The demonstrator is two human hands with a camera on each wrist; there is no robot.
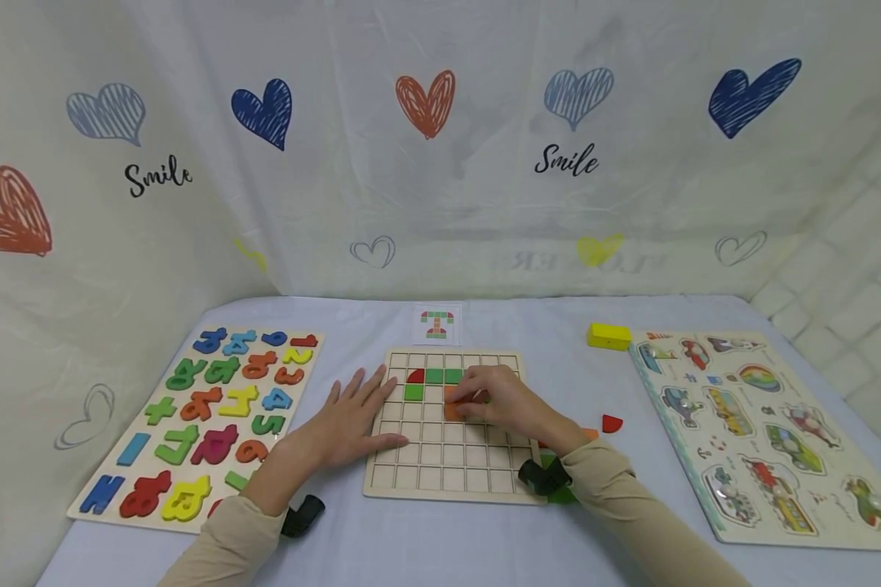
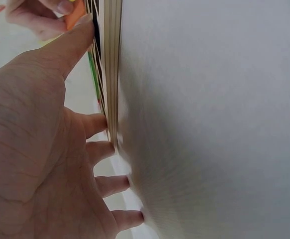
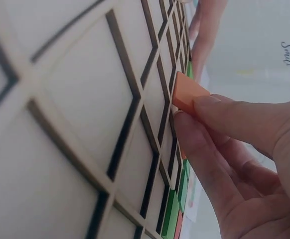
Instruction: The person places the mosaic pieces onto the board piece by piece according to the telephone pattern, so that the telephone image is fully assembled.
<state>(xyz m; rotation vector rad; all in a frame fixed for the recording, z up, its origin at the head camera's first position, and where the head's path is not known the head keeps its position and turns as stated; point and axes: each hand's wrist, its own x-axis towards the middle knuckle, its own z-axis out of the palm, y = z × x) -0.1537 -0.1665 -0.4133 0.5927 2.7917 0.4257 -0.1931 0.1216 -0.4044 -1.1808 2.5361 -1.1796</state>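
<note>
A wooden grid board (image 1: 426, 481) lies on the table. In its upper rows sit a red quarter-round piece (image 1: 415, 376), several green square tiles (image 1: 413, 393) and an orange piece partly behind my fingers. My right hand (image 1: 495, 395) is over the board's middle, pinching an orange square tile (image 3: 189, 92) between thumb and finger; the tile is tilted in the right wrist view. My left hand (image 1: 345, 420) lies spread at the board's left edge, its thumb over the grid. In the left wrist view, its other fingertips (image 2: 101, 149) are at the board's side and the table.
A pattern card (image 1: 437, 324) lies behind the board. Loose red pieces (image 1: 612, 424) and green ones sit near my right wrist, partly hidden. A letter-and-number puzzle (image 1: 161, 440) is at left, a vehicle picture puzzle (image 1: 719, 440) at right, with a yellow block (image 1: 608, 336) beside it.
</note>
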